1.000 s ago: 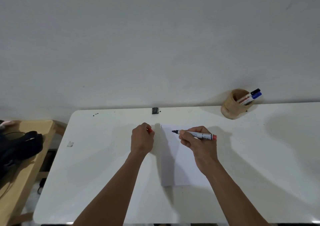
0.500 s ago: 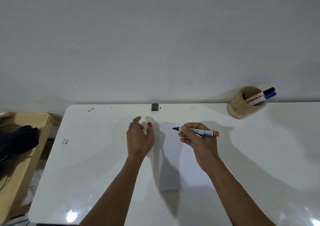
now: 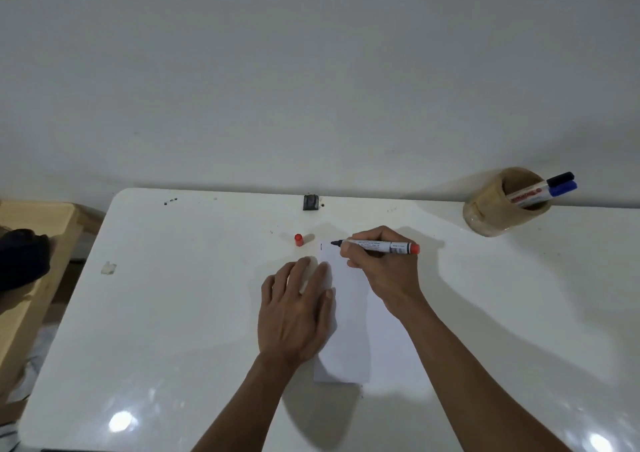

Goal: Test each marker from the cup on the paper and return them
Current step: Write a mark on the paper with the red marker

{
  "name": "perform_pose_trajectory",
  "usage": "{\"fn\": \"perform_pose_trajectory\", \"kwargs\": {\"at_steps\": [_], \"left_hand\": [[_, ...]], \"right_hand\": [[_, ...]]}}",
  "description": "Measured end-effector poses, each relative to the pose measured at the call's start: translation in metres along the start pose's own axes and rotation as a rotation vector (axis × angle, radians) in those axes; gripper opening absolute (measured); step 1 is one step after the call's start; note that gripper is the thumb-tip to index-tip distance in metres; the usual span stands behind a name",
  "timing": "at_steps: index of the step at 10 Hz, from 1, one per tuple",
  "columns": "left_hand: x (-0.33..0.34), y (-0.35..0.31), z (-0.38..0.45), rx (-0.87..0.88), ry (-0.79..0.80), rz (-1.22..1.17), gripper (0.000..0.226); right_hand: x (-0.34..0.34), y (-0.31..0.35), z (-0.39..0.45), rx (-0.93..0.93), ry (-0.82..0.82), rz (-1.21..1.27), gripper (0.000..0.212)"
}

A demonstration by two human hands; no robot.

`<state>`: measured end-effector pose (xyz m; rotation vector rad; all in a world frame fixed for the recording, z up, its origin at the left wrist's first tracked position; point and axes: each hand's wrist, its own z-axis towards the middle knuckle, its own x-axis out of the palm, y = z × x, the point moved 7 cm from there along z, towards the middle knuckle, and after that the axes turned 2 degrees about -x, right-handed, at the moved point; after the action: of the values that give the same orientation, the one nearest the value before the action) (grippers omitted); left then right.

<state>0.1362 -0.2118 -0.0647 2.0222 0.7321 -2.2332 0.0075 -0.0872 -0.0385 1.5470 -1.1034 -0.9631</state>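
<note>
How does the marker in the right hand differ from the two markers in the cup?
The marker in the right hand is uncapped and lies nearly level over the paper; the two markers in the cup are capped and lean on the cup rim. Its end is red; their caps are black and blue. All have white barrels.

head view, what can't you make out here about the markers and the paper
- Marker tip: too small to tell if it touches the paper.
- Its barrel print: too small to read.
- Paper's left edge: under the left hand.
- Two markers in the cup: lower ends hidden by its wall.
</note>
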Motion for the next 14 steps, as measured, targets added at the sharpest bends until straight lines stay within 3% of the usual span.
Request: {"fn": "perform_pose_trajectory", "kwargs": {"at_steps": [3, 7, 14], "left_hand": [[0.000, 0.001, 0.003, -0.004, -0.012, 0.033, 0.047], [0.003, 0.003, 0.003, 0.001, -0.032, 0.063, 0.048], [0.002, 0.003, 0.003, -0.015, -0.049, 0.074, 0.047]], "right_hand": [[0.013, -0.019, 0.030, -0.169, 0.080, -0.292, 0.015], [0.016, -0.022, 0.028, -0.129, 0.058, -0.209, 0.020], [0.020, -0.023, 0.031, -0.082, 0.056, -0.291, 0.020]]}}
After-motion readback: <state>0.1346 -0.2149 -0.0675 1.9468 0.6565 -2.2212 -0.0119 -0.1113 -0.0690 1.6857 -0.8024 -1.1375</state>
